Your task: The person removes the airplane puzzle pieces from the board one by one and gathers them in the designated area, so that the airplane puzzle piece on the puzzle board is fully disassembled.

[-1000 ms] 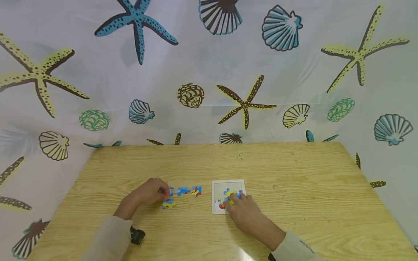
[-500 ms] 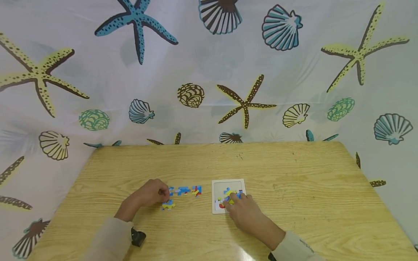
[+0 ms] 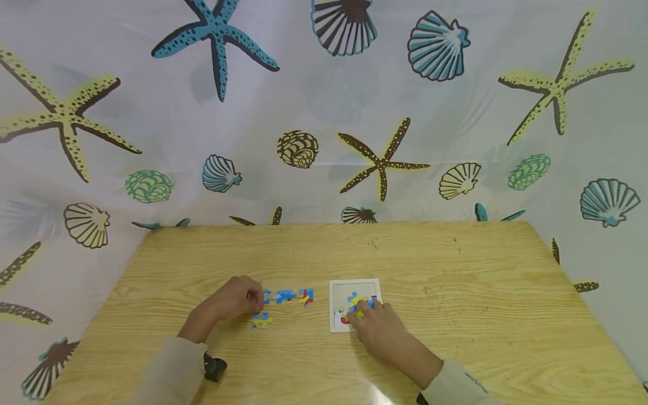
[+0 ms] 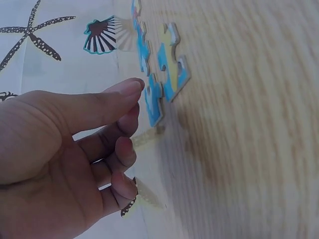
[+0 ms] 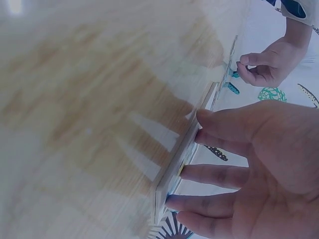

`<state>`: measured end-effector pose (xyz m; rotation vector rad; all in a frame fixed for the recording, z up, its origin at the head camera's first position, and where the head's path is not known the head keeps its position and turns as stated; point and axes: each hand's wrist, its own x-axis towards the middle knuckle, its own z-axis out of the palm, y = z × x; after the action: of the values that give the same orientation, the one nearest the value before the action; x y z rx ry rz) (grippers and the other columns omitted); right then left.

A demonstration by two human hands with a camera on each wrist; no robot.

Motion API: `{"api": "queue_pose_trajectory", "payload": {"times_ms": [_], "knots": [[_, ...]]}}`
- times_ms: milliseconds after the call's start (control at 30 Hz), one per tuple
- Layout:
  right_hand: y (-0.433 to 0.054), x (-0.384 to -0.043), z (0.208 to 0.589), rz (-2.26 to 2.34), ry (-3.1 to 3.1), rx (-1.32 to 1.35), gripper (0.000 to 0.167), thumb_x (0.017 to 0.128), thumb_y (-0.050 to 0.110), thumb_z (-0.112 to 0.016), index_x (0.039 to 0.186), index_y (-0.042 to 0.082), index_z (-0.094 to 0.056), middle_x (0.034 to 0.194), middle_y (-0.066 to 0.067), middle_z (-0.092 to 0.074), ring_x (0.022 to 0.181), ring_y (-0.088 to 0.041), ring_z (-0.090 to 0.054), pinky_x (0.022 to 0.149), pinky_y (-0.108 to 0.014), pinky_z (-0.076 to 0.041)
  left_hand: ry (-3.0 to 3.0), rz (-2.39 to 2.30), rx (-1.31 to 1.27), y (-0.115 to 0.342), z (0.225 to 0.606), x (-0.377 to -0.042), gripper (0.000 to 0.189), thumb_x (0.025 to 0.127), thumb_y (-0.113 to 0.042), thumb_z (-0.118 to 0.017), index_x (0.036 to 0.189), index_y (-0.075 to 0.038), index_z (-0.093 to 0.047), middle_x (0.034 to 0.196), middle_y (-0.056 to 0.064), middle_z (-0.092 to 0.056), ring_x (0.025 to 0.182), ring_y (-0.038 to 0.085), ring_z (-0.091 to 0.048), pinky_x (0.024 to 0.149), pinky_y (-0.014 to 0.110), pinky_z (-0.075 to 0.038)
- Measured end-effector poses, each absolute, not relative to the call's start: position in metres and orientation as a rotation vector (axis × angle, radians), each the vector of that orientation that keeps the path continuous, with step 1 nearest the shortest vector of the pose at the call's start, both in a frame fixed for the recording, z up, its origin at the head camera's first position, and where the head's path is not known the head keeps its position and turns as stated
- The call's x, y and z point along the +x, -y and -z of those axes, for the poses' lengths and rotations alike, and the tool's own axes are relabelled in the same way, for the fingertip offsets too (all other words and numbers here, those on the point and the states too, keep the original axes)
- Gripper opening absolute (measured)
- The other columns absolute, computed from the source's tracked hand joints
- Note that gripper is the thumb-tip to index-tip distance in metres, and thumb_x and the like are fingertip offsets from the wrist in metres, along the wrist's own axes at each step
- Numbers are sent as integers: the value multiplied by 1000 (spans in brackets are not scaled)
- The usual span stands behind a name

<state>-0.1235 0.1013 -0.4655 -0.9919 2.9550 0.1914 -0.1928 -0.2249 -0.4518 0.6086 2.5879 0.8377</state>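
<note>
My left hand (image 3: 235, 298) hovers beside a group of loose jigsaw pieces, its fingers loosely bent. Nothing shows between thumb and index finger in the left wrist view, where a blue puzzle piece (image 4: 153, 104) lies on the table just past the fingertips. A yellow-and-blue puzzle piece (image 3: 261, 320) lies nearer the front. My right hand (image 3: 382, 333) rests its fairly straight fingertips on the white puzzle tray (image 3: 331, 292) and on the pieces in it. Some fitted yellow and blue pieces (image 3: 358, 298) show there; the fingers hide others.
To the right of the left hand, a blue piece (image 3: 285, 296) and a red, yellow and blue piece (image 3: 306, 296) lie in a row. Everything stands on a wooden table (image 3: 455, 270). Behind it hangs a cloth (image 3: 314, 112) printed with starfish and shells.
Both hands stay almost where they were. The pieces and tray have not visibly moved on the table; the head view shifts only slightly.
</note>
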Motion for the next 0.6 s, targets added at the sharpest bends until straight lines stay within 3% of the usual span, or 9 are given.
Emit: {"api": "queue_pose_trajectory", "payload": {"times_ms": [267, 600], "knots": [[-105, -125, 465, -161, -2954, -1015, 37, 92, 29, -60, 127, 19, -60, 125, -10, -59, 108, -35, -62, 85, -46, -52, -2653, -778, 620, 217, 452, -198, 13, 87, 0, -57, 81, -7, -66, 83, 0, -64, 75, 11, -51, 65, 26, -44], [-106, -127, 464, -176, -2942, -1008, 39, 90, 34, -62, 126, 19, -61, 127, -7, -60, 108, -29, -61, 83, -43, -53, -2659, -782, 651, 202, 452, -199, 8, 88, -6, -62, 80, -8, -64, 80, 0, -63, 71, 10, -50, 63, 24, -43]]}}
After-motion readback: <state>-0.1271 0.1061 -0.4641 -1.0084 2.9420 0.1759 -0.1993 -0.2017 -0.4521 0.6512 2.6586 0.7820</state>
